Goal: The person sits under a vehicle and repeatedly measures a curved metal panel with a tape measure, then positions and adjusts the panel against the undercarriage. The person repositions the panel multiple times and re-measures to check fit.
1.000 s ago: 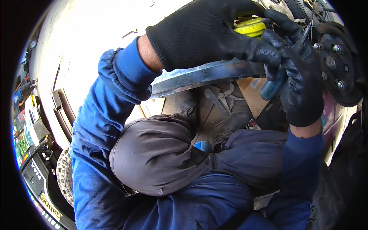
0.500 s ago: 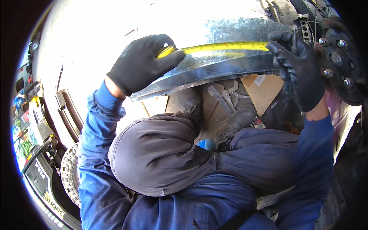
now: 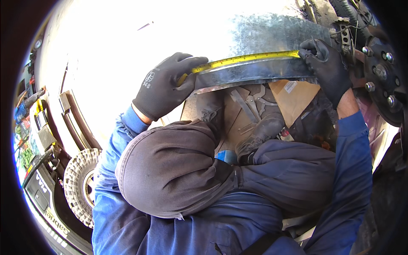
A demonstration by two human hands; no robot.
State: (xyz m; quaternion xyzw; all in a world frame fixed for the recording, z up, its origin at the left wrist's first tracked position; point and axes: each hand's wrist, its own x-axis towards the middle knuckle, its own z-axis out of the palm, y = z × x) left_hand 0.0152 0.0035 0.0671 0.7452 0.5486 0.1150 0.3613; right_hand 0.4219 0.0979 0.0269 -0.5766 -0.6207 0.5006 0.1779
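My left hand [image 3: 163, 85], in a black glove, grips a yellow tape measure [image 3: 183, 79] near the left end of a curved galvanized metal piece [image 3: 276, 34]. The yellow blade [image 3: 248, 58] stretches along that piece just above its dark, bent edge. My right hand [image 3: 325, 68], also gloved, is closed at the blade's right end on the metal, fingertips pinching it. Whether that hand holds anything else is hidden.
A hub with studs [image 3: 380, 76] sits at right. Cardboard [image 3: 291, 97], metal tools [image 3: 246, 106] and my shoes [image 3: 261, 134] lie below the metal. At left are a knobbly tire [image 3: 78, 174] and a black vehicle part [image 3: 42, 204].
The left hand first moved left, drawing out the blade, then shifted slightly right and down. The right hand moved a little down; the blue-handled tool seen in it earlier is not visible now.
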